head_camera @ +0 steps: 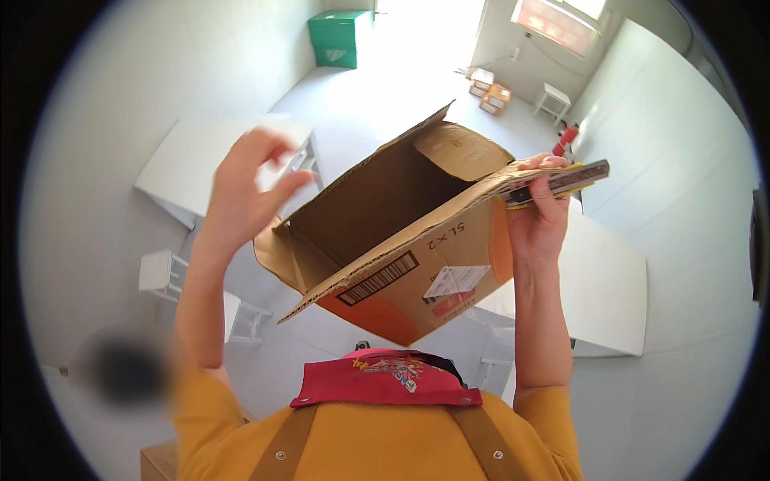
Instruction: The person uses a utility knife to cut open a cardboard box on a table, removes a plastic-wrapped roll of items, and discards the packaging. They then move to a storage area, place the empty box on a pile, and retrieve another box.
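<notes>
A cardboard carton hangs tilted in front of my chest, its top flaps raised and its inside dark. Its near face carries printing, a barcode and a white label. My right hand grips the carton's right edge and, in the same grasp, a yellow-edged box cutter lying along the flap. Whether the blade is out cannot be told. My left hand is raised just beyond the carton's left corner, thumb and fingers apart, with nothing in it.
White tables stand at left and right. A white stool is at lower left. Small cartons, a red cylinder and a green box lie farther off. Another carton shows at bottom left.
</notes>
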Demonstrator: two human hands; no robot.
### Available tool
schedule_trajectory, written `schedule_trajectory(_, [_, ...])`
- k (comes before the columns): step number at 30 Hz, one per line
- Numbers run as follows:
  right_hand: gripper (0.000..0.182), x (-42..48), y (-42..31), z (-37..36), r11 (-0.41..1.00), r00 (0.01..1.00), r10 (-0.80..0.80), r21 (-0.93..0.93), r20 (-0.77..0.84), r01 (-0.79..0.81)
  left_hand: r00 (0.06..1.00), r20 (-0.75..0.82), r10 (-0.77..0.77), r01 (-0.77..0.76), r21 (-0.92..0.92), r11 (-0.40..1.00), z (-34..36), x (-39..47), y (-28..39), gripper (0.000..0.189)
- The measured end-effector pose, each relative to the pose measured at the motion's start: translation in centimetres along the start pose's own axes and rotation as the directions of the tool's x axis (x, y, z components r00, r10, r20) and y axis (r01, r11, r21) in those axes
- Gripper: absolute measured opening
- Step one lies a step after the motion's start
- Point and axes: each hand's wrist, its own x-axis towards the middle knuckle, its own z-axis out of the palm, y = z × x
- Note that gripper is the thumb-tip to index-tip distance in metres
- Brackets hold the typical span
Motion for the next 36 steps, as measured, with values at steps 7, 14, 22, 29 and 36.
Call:
schedule_trajectory(7, [0.02, -4.6, 0.1, 8.1, 0.966, 0.952, 0.212, -0.197, 0.22, -0.17, 0.801, 0.253, 0.543, -0.549, 0.674, 0.495, 4.5, -0.1, 4.9, 0.063])
schedule_trajectory(14, [0.021, -2.5, 2.0, 8.2, 0.963, 0.854, 0.259, -0.19, 0.451, -0.192, 0.739, 0.284, 0.61, -0.598, 0.695, 0.4, 3.3, 3.1, 0.3, 0.047])
schedule_trajectory(22, [0.023, -0.3, 5.4, 4.7, 0.943, 0.855, 0.316, -0.237, 0.411, -0.235, 0.869, 0.492, -0.056, -0.142, 0.357, 0.923, 1.1, 6.6, -0.7, 0.058])
schedule_trajectory(29, [0.019, -0.7, 4.7, 3.1, 0.905, 0.904, 0.279, -0.404, 0.325, -0.133, 0.857, 0.474, -0.204, 0.233, -0.002, 0.973, 5.7, 8.4, -0.3, 0.066])
schedule_trajectory(36, [0.018, -1.0, 7.3, 5.2, 0.789, 0.975, 0.191, -0.608, 0.111, -0.085, 0.902, 0.419, -0.102, 0.055, 0.122, 0.991, 5.9, 9.3, -1.1, 0.059])
